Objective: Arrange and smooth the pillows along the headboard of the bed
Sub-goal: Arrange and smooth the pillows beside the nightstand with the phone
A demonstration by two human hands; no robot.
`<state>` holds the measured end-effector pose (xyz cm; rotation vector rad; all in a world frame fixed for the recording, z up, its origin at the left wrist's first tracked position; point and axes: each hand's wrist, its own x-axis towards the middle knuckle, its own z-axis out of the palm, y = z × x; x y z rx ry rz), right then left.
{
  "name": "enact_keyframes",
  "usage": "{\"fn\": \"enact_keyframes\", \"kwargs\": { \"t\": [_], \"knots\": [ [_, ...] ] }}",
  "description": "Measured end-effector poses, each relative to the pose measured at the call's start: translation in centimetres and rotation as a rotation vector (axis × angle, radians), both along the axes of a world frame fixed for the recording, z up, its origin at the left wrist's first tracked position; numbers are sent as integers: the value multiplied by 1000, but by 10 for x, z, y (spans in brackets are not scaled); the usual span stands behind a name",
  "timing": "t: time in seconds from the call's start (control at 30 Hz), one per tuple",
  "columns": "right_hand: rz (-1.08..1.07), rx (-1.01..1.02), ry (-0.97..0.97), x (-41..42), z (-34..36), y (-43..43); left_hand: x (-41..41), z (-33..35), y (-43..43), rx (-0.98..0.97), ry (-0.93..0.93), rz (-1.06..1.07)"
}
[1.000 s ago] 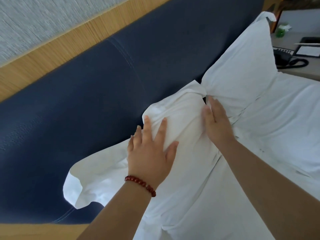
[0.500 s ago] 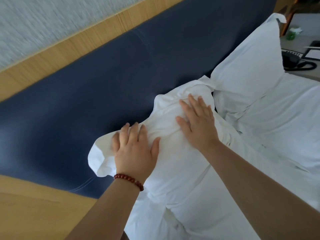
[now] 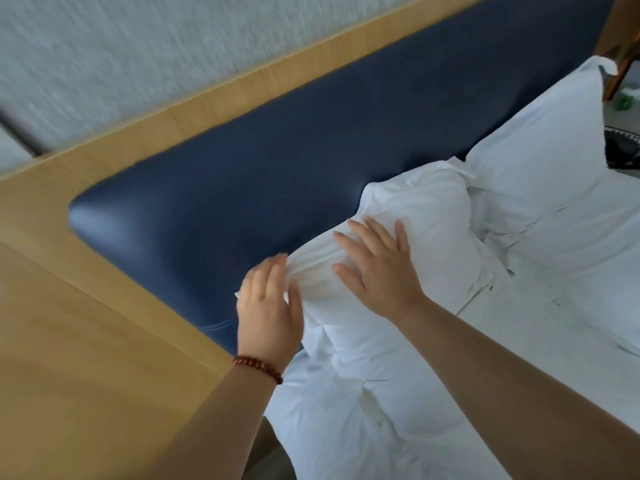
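The near pillow (image 3: 429, 216), white and heavily creased, lay at the head of the bed with its top edge leaning against the navy padded headboard (image 3: 277, 161). The right hand (image 3: 377, 268) rested flat on the pillow's upper face, released, with fingers spread and straight and the thumb held out to the left, gripping nothing. The left hand (image 3: 268, 317) lay over the pillow's left end, just beside the headboard padding. Its fingers were held together and only slightly bent, and its thumb pointed toward the right hand. It looked to be pressing rather than grasping, though motion blur softened its outline. Fabric bunched into fine folds between the two hands, and a small corner of the pillowcase showed past the left hand's outer edge. A bracelet (image 3: 258, 367) of dark red beads circled the left wrist.

A second pillow (image 3: 540, 150), smoother and fuller, stood to the right of the first, touching it and also propped against the headboard, with one corner sticking up. White bedding (image 3: 346, 427) lay rumpled below both pillows. A light wooden frame (image 3: 86, 306) bordered the padded panel along its top and left sides, with a pale textured wall (image 3: 138, 46) above. At the far right edge sat a dark object (image 3: 623, 150) and something green (image 3: 625, 102), both too blurred to identify.
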<state>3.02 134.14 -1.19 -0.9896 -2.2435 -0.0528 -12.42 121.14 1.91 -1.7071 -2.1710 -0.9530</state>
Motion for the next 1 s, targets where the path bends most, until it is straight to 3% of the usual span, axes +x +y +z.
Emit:
{"fn": "enact_keyframes", "kwargs": {
  "t": [0.07, 0.2, 0.3, 0.4, 0.53, 0.77, 0.9, 1.0],
  "knots": [
    [45, 22, -84, -7, -4, -4, 7, 1, 14, -82, 80, -109],
    [-192, -150, -137, 2, -1, 16, 2, -16, 20, -438, 76, -51],
    [-340, -232, -110, 14, 13, 36, -2, -23, 9, -426, 60, 1],
    [-189, -185, -212, 15, 20, 40, 7, -15, 13, -276, 137, -11],
    [-263, -278, -196, 10, 7, 30, 2, -23, 17, -468, 126, -102],
    [-286, -249, 9, 13, -38, -23, -5, -39, -16, -475, 81, -104],
    [-319, -285, 12, 15, -69, -62, -8, -51, -52, -605, -60, -60],
    [-334, -348, 1, 12, -84, -94, -10, -60, -85, -676, -13, -56]
  ]
}}
